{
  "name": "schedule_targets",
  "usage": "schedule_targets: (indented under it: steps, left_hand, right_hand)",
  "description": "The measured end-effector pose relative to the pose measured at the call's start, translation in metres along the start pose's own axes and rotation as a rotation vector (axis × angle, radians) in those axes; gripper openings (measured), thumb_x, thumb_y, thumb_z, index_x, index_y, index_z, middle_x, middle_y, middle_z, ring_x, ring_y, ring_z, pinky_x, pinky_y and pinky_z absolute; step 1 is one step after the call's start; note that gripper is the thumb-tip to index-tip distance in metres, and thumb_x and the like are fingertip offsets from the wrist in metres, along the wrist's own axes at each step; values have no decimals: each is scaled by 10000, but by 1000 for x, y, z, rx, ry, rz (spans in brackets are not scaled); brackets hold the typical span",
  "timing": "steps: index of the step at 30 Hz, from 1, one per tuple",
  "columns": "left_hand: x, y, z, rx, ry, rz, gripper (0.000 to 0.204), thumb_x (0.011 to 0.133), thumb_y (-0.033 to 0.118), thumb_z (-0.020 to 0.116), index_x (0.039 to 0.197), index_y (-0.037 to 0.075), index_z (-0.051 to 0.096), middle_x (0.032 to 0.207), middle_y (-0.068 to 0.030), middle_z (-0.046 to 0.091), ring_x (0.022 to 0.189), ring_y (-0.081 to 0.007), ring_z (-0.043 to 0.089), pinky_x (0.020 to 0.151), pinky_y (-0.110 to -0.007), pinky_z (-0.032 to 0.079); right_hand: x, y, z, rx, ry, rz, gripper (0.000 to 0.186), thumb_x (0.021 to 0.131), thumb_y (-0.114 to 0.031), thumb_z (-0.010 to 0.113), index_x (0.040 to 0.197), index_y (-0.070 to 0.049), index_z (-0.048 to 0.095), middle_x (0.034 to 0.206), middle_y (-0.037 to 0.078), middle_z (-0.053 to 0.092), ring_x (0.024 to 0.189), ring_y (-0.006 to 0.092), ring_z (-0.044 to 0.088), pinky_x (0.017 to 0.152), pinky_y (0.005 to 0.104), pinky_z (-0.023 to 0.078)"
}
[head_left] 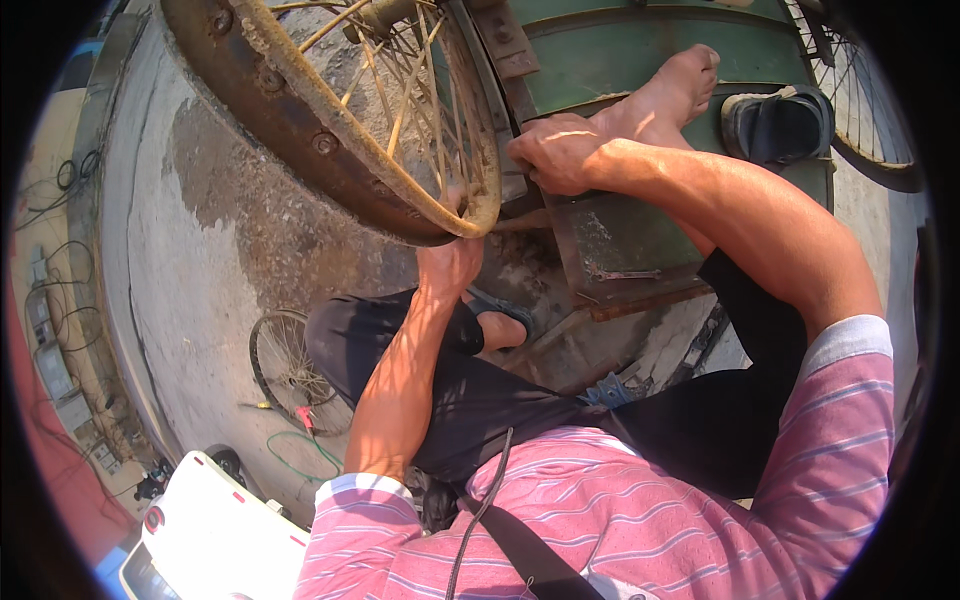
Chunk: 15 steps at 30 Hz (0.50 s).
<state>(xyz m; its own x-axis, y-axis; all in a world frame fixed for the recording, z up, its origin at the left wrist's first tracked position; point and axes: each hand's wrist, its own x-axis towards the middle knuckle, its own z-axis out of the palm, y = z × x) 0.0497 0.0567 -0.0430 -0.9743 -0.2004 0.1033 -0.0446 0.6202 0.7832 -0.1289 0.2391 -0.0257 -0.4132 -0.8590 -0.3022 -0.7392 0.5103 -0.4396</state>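
A rusty spoked wheel rim (330,140) without a tyre fills the upper left, its brown rim band dotted with round nipple heads. My left hand (450,258) is closed around the lower edge of this rim, with fingertips showing among the spokes (405,110). To the right of the wheel, my right hand (562,152) makes a closed grip at the edge of a green metal box (660,225). Whatever sits inside that grip is hidden. My bare foot (675,95) rests on the green metal just beyond the right hand.
A dark sandal (780,125) lies on the green metal. Another tyred wheel (868,110) stands at the far right. Lower left, a small spoked wheel (295,370) lies near a green cord (300,455) and a white scooter-like body (215,530). Cables (65,290) run along the left edge.
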Motion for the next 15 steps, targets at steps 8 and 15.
schedule_targets:
  steps: [8,15]
  left_hand:
    - [9,1,5,-77,-38,-37,294,998,191,710,1242,28,702,1085,-170,741,1027,-346,705,900,-443,542]
    - [-5,21,-14,-110,-72,-34,289,1006,188,701,1244,24,696,1079,-170,739,1024,-349,699,905,-446,537]
  right_hand:
    - [5,2,6,3,-6,21,197,860,-139,692,1033,-46,715,1088,206,723,1081,419,707,910,507,567]
    - [6,1,4,-11,-37,63,205,864,-134,684,1047,-53,728,1095,191,733,1101,412,708,914,497,569]
